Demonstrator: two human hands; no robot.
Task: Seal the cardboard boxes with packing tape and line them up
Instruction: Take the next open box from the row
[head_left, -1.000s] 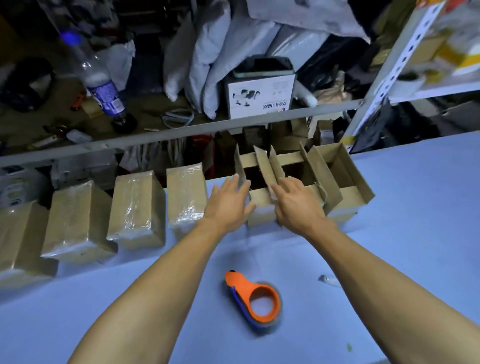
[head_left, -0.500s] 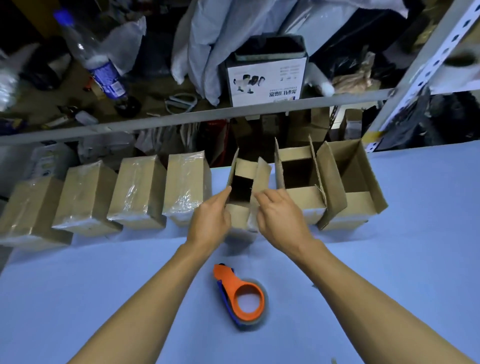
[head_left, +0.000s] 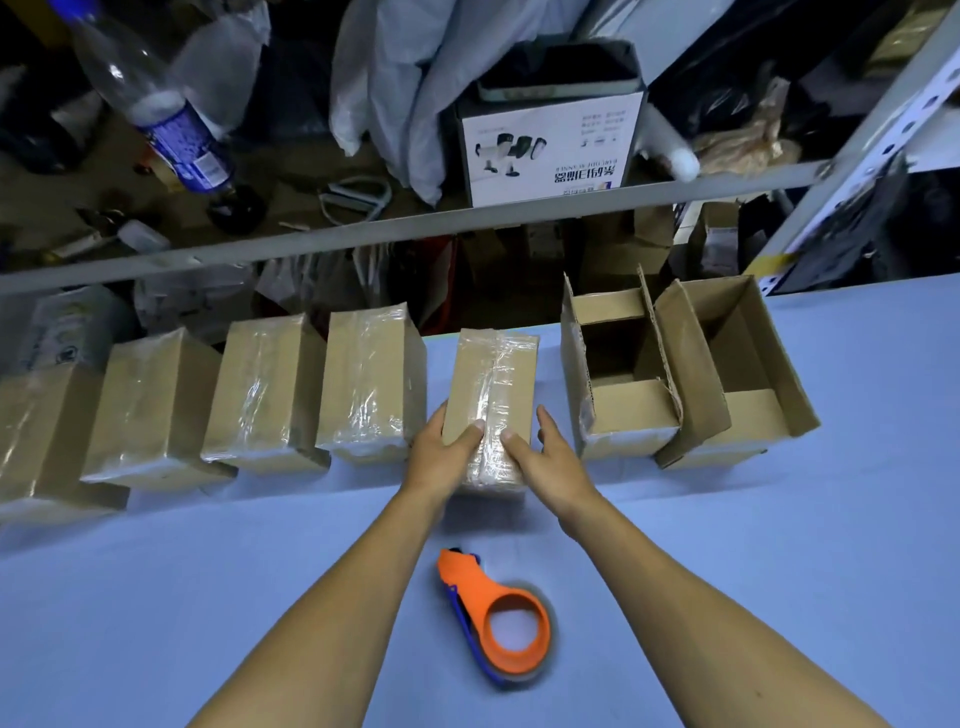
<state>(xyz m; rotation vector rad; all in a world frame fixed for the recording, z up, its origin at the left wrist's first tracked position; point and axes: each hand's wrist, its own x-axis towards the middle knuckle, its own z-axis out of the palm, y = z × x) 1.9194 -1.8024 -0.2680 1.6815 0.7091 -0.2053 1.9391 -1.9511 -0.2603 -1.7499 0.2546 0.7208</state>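
Two hands' grip closed on taped box, left hand, right hand, box's near end hidden, leftmost sealed box cut off

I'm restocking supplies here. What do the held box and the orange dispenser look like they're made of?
Held box: brown corrugated cardboard, matte, with glossy, crinkled clear tape along its top seam. Fluted edges show on the open box beside it. Orange dispenser: seemingly smooth moulded plastic, uniform colour, blue part beneath.
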